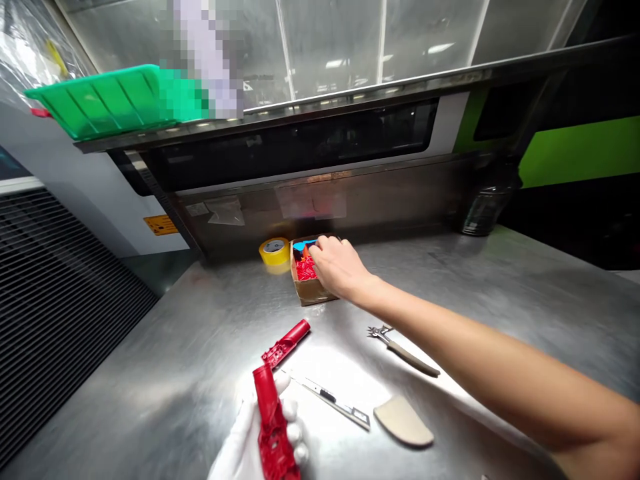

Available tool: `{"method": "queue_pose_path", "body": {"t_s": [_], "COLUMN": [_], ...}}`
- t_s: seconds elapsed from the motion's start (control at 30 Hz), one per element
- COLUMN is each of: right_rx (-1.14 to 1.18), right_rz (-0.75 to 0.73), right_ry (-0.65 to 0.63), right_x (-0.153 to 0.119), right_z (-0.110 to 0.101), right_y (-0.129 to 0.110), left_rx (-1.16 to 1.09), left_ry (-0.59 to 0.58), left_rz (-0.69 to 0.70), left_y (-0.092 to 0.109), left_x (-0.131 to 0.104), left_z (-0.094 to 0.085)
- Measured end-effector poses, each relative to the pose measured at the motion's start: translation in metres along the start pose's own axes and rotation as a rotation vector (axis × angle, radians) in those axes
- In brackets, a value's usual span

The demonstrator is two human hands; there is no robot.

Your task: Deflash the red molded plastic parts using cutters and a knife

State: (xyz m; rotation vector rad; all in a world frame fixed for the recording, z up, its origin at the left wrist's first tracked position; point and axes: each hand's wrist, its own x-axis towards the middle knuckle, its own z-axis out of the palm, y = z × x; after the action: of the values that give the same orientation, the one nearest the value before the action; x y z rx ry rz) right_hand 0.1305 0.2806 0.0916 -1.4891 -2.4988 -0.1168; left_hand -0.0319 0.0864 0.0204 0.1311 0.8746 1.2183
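My left hand (245,440), in a white glove, is wrapped round a red plastic part (273,420) at the bottom of the view. A second red part (287,343) lies on the metal table just beyond it. Bare and stretched forward, my right hand (340,267) is at a small cardboard box (313,293) that holds small red pieces (306,269). Its fingers are bent over the box's right side; whether they pinch anything is hidden.
Yellow tape (275,252) sits left of the box. Cutters (410,360), a craft knife (335,400) and a beige piece (404,421) lie on the metal table (165,347). A dark bottle (487,203) stands back right; a green bin (110,100) is on the shelf above.
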Motion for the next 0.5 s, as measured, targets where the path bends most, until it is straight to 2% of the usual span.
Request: {"method": "queue_pose_path", "body": {"t_s": [0.17,0.23,0.37,0.43,0.5], "right_rx": [0.107,0.139,0.189,0.230,0.295], "right_rz": [-0.180,-0.212,-0.210,-0.203,-0.209], "right_ry": [-0.305,-0.375,-0.385,-0.362,-0.325], "right_x": [-0.060,-0.083,-0.105,-0.108,-0.113], "right_z": [0.023,0.033,0.042,0.038,0.027], "right_y": [-0.037,-0.053,-0.070,-0.070,-0.066], "left_rx": [0.019,0.021,0.123,0.143,0.206], "left_ry": [0.051,0.055,0.109,0.080,0.020], "left_rz": [0.058,0.061,0.159,0.180,0.258], "left_y": [-0.002,-0.004,-0.010,-0.014,-0.019], "left_x": [-0.010,-0.015,-0.030,-0.035,-0.036], "left_z": [-0.008,-0.011,-0.012,-0.013,-0.018]}}
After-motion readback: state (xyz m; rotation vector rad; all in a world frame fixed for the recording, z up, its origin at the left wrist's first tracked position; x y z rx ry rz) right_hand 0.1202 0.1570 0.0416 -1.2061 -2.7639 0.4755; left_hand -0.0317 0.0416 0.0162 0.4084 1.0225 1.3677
